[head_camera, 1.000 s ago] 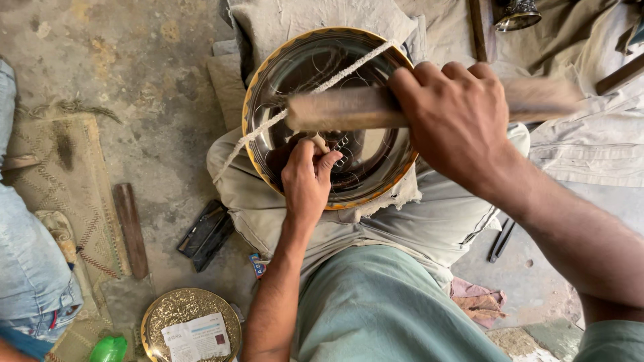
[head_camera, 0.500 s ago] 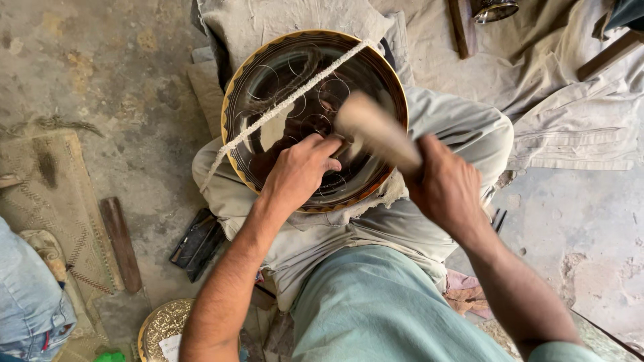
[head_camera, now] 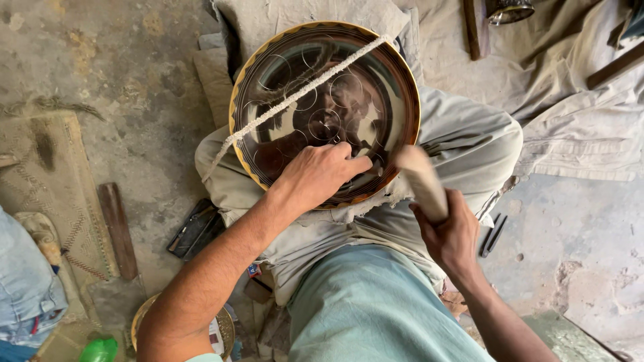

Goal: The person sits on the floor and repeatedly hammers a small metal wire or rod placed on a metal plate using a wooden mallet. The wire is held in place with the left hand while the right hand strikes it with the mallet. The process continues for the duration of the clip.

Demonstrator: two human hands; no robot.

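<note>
A round brass tray with a dark centre and engraved circles rests on my lap, tilted toward me. A white cord runs slantwise across it. My left hand lies on the tray's lower part with its fingers closed around a small tool that is mostly hidden. To the right of the tray, my right hand grips a wooden mallet by its lower end. The mallet's blurred head is beside the tray's lower right rim.
Beige cloth covers the ground at the upper right. A wooden stick and a dark flat tool lie on the concrete at left. A small round brass plate and a green bottle sit at the bottom left, next to another person's jeans.
My right hand has swung the mallet from high across the tray down and to the right, off the tray's rim. My left hand stayed on the tray.
</note>
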